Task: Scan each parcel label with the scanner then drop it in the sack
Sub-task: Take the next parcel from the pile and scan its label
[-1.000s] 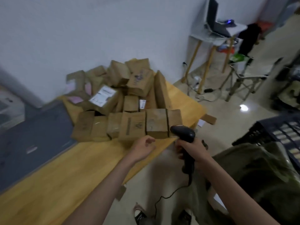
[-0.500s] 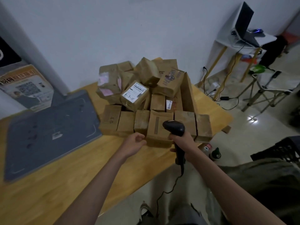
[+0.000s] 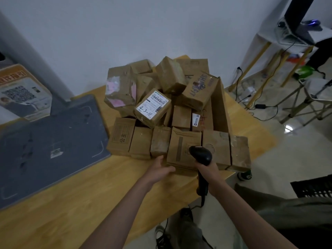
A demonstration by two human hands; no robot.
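Several brown cardboard parcels are heaped on the wooden table. One in the middle of the heap shows a white label marked "4-3-11". My left hand grips the lower left corner of the front parcel, with the thumb up along its side. My right hand holds the black scanner by its handle. The scanner's head is in front of that same parcel, and its cable hangs down to the floor. Olive-green fabric, possibly the sack, lies at the lower right.
A grey mat covers the table's left part, with a printed box behind it. A black crate, a folding chair, a side table with a laptop and floor cables stand to the right.
The view has swung left and closer to the heap. My left hand has gone from a loose fist beside the front parcel to gripping its corner. The scanner stays in my right hand.
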